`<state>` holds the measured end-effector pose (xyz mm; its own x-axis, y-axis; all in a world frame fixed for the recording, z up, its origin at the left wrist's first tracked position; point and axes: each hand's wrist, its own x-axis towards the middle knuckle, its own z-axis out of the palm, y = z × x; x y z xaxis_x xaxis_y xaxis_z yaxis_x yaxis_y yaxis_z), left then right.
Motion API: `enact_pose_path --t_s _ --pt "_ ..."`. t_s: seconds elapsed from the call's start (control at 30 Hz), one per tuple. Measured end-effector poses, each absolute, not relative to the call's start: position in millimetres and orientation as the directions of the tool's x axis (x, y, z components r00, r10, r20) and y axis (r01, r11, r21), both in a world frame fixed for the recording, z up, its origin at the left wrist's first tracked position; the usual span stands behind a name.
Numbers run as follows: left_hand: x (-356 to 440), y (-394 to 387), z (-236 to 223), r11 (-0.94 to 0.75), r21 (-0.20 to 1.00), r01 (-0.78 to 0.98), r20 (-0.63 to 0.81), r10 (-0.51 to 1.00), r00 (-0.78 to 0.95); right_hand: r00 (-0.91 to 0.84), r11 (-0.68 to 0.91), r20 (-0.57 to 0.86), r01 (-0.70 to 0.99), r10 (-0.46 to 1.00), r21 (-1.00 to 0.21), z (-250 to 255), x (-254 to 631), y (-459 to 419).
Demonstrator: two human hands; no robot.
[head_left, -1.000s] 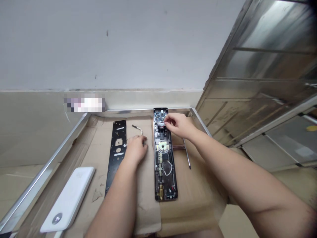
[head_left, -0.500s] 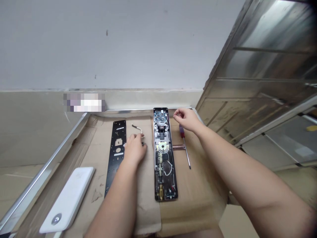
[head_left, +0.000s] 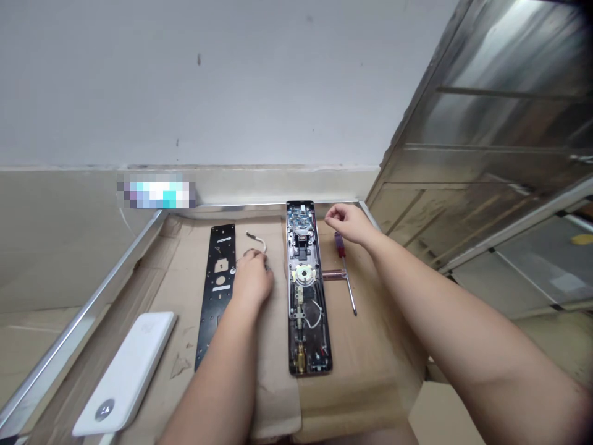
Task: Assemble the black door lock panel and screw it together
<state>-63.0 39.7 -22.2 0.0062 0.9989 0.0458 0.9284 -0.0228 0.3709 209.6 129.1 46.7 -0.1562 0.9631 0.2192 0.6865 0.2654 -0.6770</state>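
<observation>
Left of the open smart-lock body (head_left: 303,275), the left hand (head_left: 251,281) curls at a bent white wire (head_left: 257,240), grip unclear; to its right, the empty right hand (head_left: 349,224) hangs half-open just beside a red-handled screwdriver (head_left: 340,245).

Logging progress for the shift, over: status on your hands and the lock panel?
Left hand at white wire, hold unclear. Right hand empty, beside red-handled screwdriver. Open lock panel lying between them.
</observation>
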Motion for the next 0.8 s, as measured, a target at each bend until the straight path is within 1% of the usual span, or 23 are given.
enact_pose_path --t_s 0.17,0.43,0.8 --pt "-62.3 39.6 -24.4 0.023 0.337 0.941 -0.016 1.0 -0.019 -0.159 0.259 0.208 0.689 0.965 -0.677 47.2 208.3 127.5" --pt "-61.8 37.7 -20.3 0.019 0.311 0.95 -0.007 1.0 -0.018 -0.173 0.271 0.21 0.682 0.962 -0.68 45.1 209.6 129.5" --pt "-65.4 40.8 -21.2 0.062 0.398 0.915 0.029 0.996 -0.08 -0.19 0.281 0.208 0.677 0.96 -0.68 43.6 210.3 130.2"
